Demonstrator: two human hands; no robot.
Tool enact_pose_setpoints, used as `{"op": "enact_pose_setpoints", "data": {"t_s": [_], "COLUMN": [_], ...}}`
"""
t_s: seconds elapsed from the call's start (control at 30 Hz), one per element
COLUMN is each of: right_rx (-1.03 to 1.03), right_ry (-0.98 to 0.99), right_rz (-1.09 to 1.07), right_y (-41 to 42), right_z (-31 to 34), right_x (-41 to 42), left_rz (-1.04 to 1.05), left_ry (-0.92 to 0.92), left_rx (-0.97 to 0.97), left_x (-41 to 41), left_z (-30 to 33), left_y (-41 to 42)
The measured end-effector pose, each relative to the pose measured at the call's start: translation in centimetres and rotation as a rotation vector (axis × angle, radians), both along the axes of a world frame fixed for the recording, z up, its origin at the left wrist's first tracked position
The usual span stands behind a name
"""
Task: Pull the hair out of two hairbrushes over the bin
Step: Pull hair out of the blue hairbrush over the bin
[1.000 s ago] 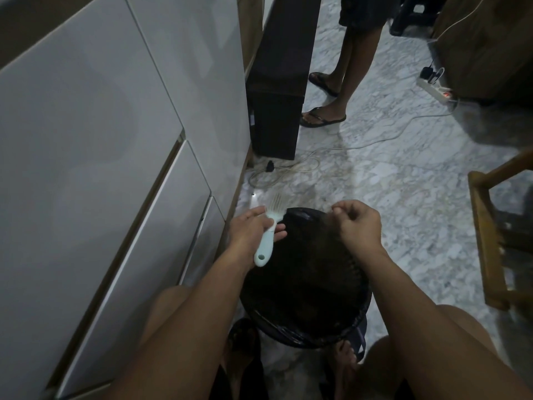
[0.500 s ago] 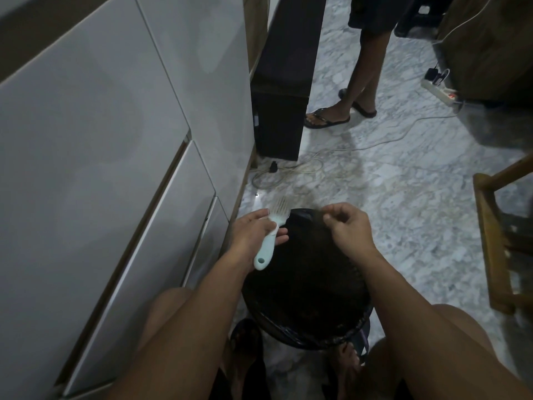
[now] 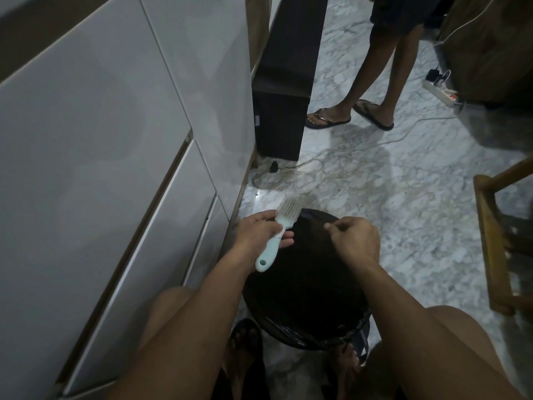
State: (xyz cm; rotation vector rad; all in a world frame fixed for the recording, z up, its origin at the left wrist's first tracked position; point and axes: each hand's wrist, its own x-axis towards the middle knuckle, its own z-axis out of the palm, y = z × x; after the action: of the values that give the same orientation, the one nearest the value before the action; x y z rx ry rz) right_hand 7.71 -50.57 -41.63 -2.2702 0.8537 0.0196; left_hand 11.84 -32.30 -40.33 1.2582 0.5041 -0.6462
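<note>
My left hand [image 3: 259, 230] grips a pale mint hairbrush [image 3: 275, 235] by the neck of its handle, bristles pointing up and away, at the far left rim of the bin [image 3: 305, 327]. The bin is round, lined with a black bag, and stands on the floor between my knees. My right hand [image 3: 353, 239] hovers over the bin's far side with thumb and fingertips pinched together; whether hair is between them is too dark to tell. Only this one brush is in view.
White cabinet doors [image 3: 115, 168] run along the left. A dark speaker-like box [image 3: 284, 96] stands ahead, with cables [image 3: 302, 166] on the marble floor. A person in flip-flops [image 3: 350, 114] stands behind it. A power strip [image 3: 439, 90] and a wooden chair frame [image 3: 496, 241] are on the right.
My right hand has drawn slightly left toward the brush, fingers still pinched. The person behind has shifted their feet. My left hand and the brush stay put.
</note>
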Motion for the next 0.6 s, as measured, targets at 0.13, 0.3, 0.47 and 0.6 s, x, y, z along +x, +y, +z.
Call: {"op": "enact_pose_setpoints", "data": {"t_s": [0.13,0.3,0.47,0.6], "right_rx": [0.085,0.399,0.82,0.912], "right_ry": [-0.033,-0.129,-0.083,-0.053], "right_rz": [-0.031,0.046,-0.046,-0.096], "right_y": [0.2,0.6,0.2,0.1], "right_z": [-0.4,0.2,0.1,0.7], "right_x": [0.3,0.2,0.9,1.0], "left_rz": [-0.046,-0.121,-0.209,-0.21], "left_ry": [-0.013,-0.055,-0.075,-0.088], "left_rx": [-0.01,-0.04,-0.08,-0.099], "left_x": [-0.2,-0.5,-0.9,-0.8], "left_z": [0.4,0.8,1.1,1.1], "left_y": [-0.2,-0.4,-0.7,-0.6]}}
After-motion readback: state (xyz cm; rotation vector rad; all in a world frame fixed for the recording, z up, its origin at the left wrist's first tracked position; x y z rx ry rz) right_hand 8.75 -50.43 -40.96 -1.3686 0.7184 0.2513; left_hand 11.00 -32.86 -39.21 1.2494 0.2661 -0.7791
